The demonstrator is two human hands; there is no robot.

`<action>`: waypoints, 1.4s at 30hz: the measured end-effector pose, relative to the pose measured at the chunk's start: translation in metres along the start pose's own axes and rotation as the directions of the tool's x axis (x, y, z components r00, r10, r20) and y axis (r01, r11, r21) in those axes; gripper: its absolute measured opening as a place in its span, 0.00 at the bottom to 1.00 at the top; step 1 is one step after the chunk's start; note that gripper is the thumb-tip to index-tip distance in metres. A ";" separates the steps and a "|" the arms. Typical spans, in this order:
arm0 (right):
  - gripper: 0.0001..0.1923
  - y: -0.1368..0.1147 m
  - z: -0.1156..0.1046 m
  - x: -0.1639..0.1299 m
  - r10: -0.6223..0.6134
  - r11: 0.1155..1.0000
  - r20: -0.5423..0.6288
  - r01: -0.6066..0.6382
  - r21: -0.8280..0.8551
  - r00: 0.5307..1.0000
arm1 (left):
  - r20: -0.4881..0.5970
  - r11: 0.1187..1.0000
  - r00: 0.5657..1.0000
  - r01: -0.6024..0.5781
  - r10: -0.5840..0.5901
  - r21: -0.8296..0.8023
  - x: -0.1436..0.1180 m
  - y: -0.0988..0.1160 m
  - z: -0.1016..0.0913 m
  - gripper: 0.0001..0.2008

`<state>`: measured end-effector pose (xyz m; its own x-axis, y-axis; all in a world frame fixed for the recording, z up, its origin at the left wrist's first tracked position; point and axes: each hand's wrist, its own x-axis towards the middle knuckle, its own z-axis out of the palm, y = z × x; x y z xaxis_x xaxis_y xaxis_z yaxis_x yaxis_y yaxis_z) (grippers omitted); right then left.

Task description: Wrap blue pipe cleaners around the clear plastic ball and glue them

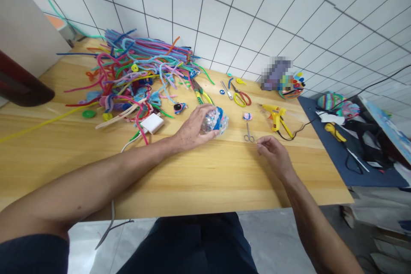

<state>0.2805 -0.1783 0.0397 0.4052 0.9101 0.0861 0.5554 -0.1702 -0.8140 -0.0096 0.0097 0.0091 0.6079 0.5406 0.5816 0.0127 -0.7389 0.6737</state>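
Note:
My left hand [196,128] is wrapped round a clear, rounded thing with blue, pink and white fuzzy bits [219,120], just above or on the wooden table. My right hand [272,150] hovers by the table with thumb and fingertips pinched together; what they hold, if anything, is too small to make out. Close to its fingertips lie small metal scissors [248,133], handles toward me. Beyond them sits a small pink, white and blue fuzzy piece [247,116]. Green-and-yellow pliers [203,93] lie behind my left hand.
Tangled pipe cleaners [144,66] spread over the back left. A white power adapter [152,123] lies left of my forearm. Red-and-yellow scissors [241,97] and a yellow glue gun [275,116] are at the right, its cord running to a blue-topped surface [316,113].

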 end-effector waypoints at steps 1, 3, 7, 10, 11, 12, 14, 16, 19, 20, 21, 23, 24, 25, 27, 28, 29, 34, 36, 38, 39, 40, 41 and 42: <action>0.13 -0.001 -0.003 0.000 -0.004 1.000 0.000 0.004 0.005 1.000 | -0.001 1.000 1.000 0.002 -0.002 0.003 0.000 0.000 0.000 0.35; 0.13 -0.003 -0.006 -0.001 -0.014 0.998 0.008 0.014 -0.066 1.000 | -0.002 1.000 1.000 0.009 -0.009 0.007 0.000 -0.001 0.001 0.35; 0.10 -0.013 0.004 -0.012 -0.134 0.943 0.100 0.158 -0.292 0.986 | -0.007 1.000 1.000 -0.009 0.009 0.016 0.000 -0.001 0.001 0.35; 0.10 -0.019 0.017 -0.021 -0.224 0.867 0.209 0.293 -0.402 0.952 | -0.010 1.000 1.000 -0.021 0.021 0.018 -0.001 -0.002 0.001 0.34; 0.11 -0.019 0.020 -0.022 -0.223 0.846 0.222 0.302 -0.440 0.949 | -0.009 1.000 1.000 -0.018 0.018 0.018 -0.001 -0.002 0.002 0.34; 0.11 -0.019 0.022 -0.022 -0.203 0.827 0.214 0.284 -0.485 0.956 | -0.008 1.000 1.000 -0.013 0.013 0.019 -0.001 -0.003 0.002 0.34; 0.11 -0.018 0.022 -0.016 -0.128 0.816 0.145 0.187 -0.546 0.981 | -0.004 1.000 1.000 -0.007 0.008 0.021 -0.001 -0.003 0.002 0.35; 0.10 -0.016 0.014 -0.002 -0.059 0.860 0.047 0.075 -0.504 0.997 | -0.002 1.000 1.000 -0.008 0.008 0.019 0.000 -0.003 0.002 0.35; 0.10 -0.014 -0.008 0.030 -0.070 0.961 -0.122 0.034 -0.275 0.990 | -0.005 1.000 1.000 -0.013 0.013 0.006 0.000 -0.003 0.002 0.35; 0.10 -0.015 -0.015 0.042 -0.079 0.976 -0.180 0.039 -0.214 0.981 | -0.008 1.000 1.000 -0.018 0.018 0.002 0.000 -0.003 0.002 0.35; 0.11 -0.017 -0.021 0.053 -0.082 0.984 -0.233 0.041 -0.176 0.969 | -0.013 1.000 1.000 -0.024 0.024 -0.001 0.000 -0.003 0.002 0.35; 0.12 -0.020 -0.028 0.074 -0.070 0.992 -0.314 0.032 -0.123 0.947 | -0.017 0.999 0.999 -0.033 0.033 -0.004 0.000 -0.002 0.001 0.35; 0.11 -0.022 -0.028 0.083 -0.053 0.995 -0.339 0.021 -0.098 0.939 | -0.015 0.999 0.999 -0.033 0.033 -0.003 0.000 -0.002 0.001 0.34; 0.10 -0.024 -0.026 0.093 -0.035 0.997 -0.349 0.007 -0.080 0.936 | -0.009 1.000 0.999 -0.031 0.031 0.000 0.000 -0.002 0.000 0.34; 0.09 -0.027 -0.021 0.112 -0.024 0.993 -0.365 -0.021 -0.118 0.931 | 0.005 1.000 1.000 -0.028 0.028 0.012 -0.001 -0.001 -0.001 0.34; 0.10 -0.027 -0.018 0.122 -0.033 0.985 -0.376 -0.034 -0.170 0.926 | 0.009 0.999 0.999 -0.031 0.031 0.018 -0.001 -0.001 -0.001 0.34; 0.13 -0.028 -0.015 0.131 -0.049 0.970 -0.386 -0.048 -0.238 0.921 | 0.010 0.999 0.999 -0.035 0.035 0.023 -0.001 -0.001 -0.001 0.34; 0.14 -0.025 -0.013 0.153 -0.176 0.809 -0.300 -0.036 -0.586 0.938 | 0.002 0.999 0.999 -0.040 0.040 0.032 -0.001 0.000 -0.002 0.34; 0.24 -0.023 -0.014 0.141 -0.190 0.773 -0.260 -0.019 -0.634 0.947 | 0.010 0.999 0.999 -0.040 0.040 0.036 -0.001 0.000 -0.002 0.34; 0.19 -0.020 -0.012 0.118 -0.137 0.751 -0.208 -0.036 -0.660 0.968 | 0.015 0.998 0.999 -0.048 0.047 0.039 -0.001 0.000 -0.002 0.34; 0.15 -0.019 -0.010 0.105 -0.070 0.739 -0.168 -0.062 -0.671 0.983 | 0.014 0.998 0.999 -0.051 0.051 0.041 0.000 0.000 -0.002 0.34; 0.16 -0.018 -0.007 0.091 -0.002 0.726 -0.122 -0.083 -0.682 0.992 | 0.011 0.998 0.999 -0.052 0.052 0.042 0.000 0.000 -0.002 0.34; 0.17 -0.016 -0.004 0.080 0.061 0.718 -0.085 -0.102 -0.689 0.995 | 0.008 0.998 0.999 -0.051 0.050 0.043 0.000 0.000 -0.002 0.34; 0.18 -0.016 0.000 0.070 0.112 0.712 -0.054 -0.119 -0.692 0.992 | 0.007 0.998 0.999 -0.046 0.046 0.042 0.000 0.000 -0.002 0.34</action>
<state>0.2999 -0.1123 0.0584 0.5039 0.8634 0.0254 0.8500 -0.4905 -0.1919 -0.0111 0.0100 0.0096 0.6133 0.5032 0.6089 0.0181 -0.7796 0.6260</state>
